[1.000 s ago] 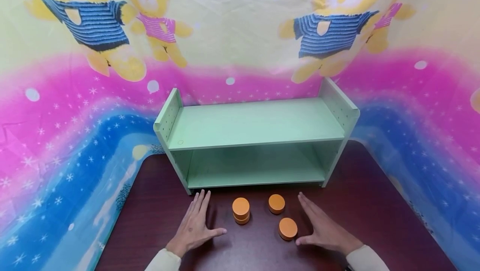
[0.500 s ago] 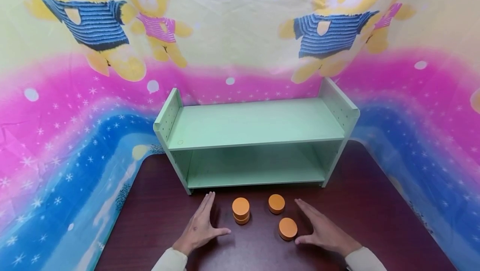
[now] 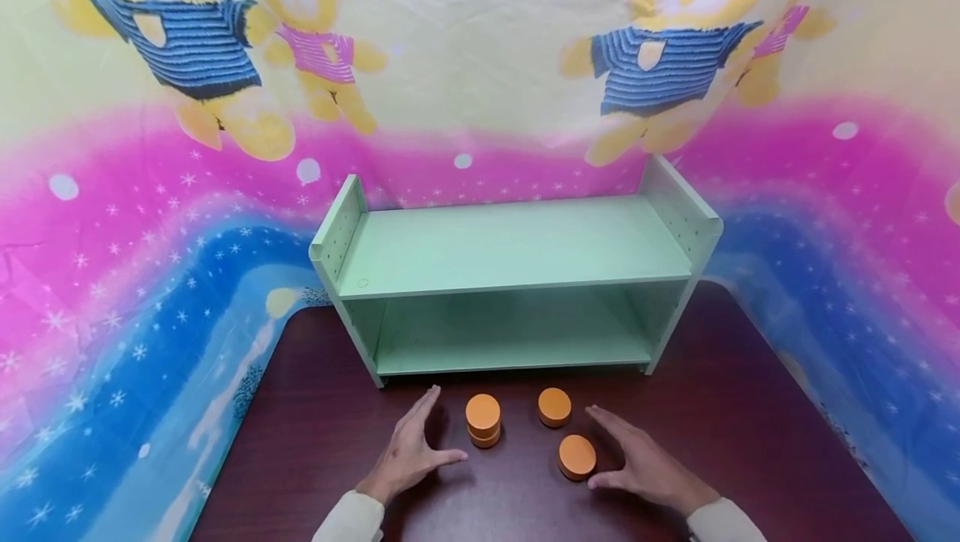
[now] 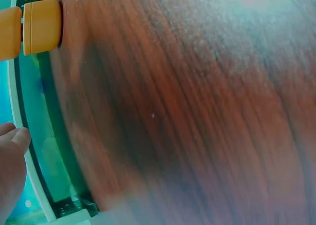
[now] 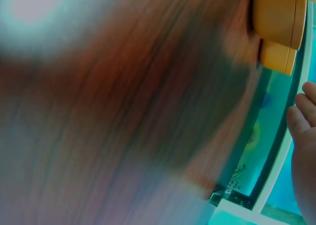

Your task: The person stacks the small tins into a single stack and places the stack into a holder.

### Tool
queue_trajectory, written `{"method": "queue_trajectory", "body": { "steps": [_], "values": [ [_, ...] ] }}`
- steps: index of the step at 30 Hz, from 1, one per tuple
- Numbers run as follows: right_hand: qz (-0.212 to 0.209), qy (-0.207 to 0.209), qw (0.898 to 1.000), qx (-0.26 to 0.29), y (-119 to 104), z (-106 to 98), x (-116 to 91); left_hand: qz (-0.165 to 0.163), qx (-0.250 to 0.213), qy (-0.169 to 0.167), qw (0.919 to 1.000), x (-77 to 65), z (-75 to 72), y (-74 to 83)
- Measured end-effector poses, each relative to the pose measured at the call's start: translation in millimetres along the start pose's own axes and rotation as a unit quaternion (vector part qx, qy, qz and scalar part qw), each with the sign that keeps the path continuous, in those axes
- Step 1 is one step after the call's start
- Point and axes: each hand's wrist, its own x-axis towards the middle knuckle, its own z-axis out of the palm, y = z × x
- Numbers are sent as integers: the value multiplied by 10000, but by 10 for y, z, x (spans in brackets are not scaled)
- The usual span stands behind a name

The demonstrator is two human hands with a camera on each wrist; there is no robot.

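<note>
Several orange round tins stand on the dark red-brown table (image 3: 517, 509) between my two hands. At the left, one tin (image 3: 483, 414) sits on top of another tin (image 3: 486, 439). Two single tins stand to their right, a farther tin (image 3: 554, 406) and a nearer tin (image 3: 577, 456). My left hand (image 3: 408, 452) is left of the stack, thumb spread from straight fingers, apart from the tins. My right hand (image 3: 647, 465) has its fingers spread likewise; its thumb tip is beside the nearer tin, and whether they touch I cannot tell. Both hands hold nothing.
A pale green two-tier shelf (image 3: 517, 246) stands at the back of the table, behind the tins. Its lower board (image 3: 517, 346) lies close to the tabletop. A cloth backdrop (image 3: 465, 67) printed with teddy bears hangs around the table's back and sides.
My left hand has shifted right, toward the stacked tins. The fingers of my right hand have come slightly left and nearer. The tins and the shelf have stayed in place.
</note>
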Motion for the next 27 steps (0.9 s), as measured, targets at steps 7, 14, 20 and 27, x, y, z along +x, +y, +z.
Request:
{"method": "queue_trajectory", "body": {
  "steps": [7, 14, 20, 27],
  "values": [
    [200, -219, 9992, 257, -4, 40, 6, 70, -148, -84, 9998, 39, 68, -3],
    [199, -133, 9988, 438, 4, 85, 12, -38, -578, -24, 9983, 80, 139, 8],
    [391, -163, 9972, 610, -36, 113, 16, -142, -1175, -38, 9930, 92, 238, -10],
    [606, -110, 9951, 778, -63, 142, 28, -212, -2089, -25, 9777, 135, 336, 2]
  ]
}}
